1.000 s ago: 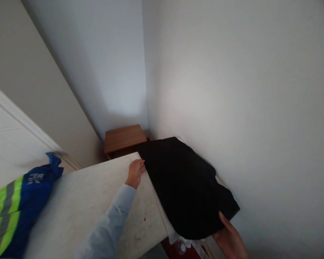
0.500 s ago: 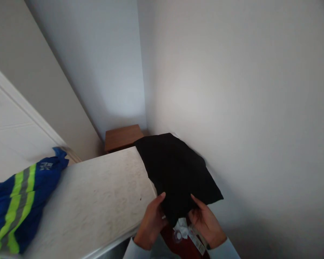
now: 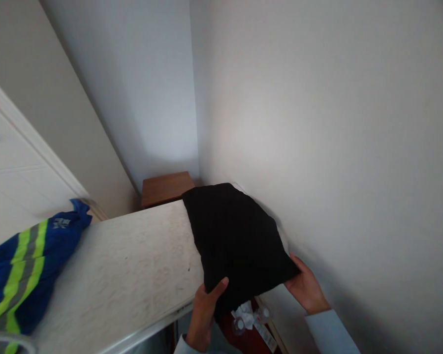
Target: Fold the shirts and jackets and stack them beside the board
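Note:
A black cloth lies spread over the right end of a pale, stained tabletop, close against the wall. Its near edge hangs over the table's end. My left hand pinches the near left edge of the cloth, thumb on top and fingers hidden beneath. On the other side, my right hand grips the cloth's right corner near the wall, its fingers partly under the fabric.
A blue garment with yellow-green and grey stripes lies at the table's left. Behind the table stands a brown wooden piece. Below the cloth are clear bottles and crumpled white material on something red. A white door is at far left.
My right hand has moved right and slightly up, from the cloth's near edge to its right corner. My left hand has shifted slightly down, and the cloth's near part looks more spread out.

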A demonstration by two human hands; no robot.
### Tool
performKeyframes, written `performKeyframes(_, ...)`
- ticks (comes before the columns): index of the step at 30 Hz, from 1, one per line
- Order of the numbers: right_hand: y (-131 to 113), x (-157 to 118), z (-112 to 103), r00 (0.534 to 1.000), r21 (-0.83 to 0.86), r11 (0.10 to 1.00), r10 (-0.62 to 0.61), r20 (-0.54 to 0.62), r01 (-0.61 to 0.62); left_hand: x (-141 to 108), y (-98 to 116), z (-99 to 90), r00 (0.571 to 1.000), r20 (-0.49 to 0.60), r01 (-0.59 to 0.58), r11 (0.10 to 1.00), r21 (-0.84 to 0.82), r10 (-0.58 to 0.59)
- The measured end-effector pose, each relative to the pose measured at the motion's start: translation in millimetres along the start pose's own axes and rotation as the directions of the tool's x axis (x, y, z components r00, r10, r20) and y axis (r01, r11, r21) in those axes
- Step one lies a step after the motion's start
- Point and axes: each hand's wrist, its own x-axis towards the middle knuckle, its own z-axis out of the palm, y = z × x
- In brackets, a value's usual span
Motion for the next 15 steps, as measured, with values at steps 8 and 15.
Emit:
performKeyframes(8,-31.2,-7.4,12.6,0.992,-0.327,0.939,-0.081,0.097,0.109,-0.5,-16.4,-3.3,0.998,0.062,0.013,1.000,0.003,-0.013)
performKeyframes(15,-30.2,8.8,-6.6,0.989,-0.310,0.946,0.125,0.073,-0.096,10.1,-35.9,-6.1,0.998,0.032,0.053,0.994,-0.096,-0.050)
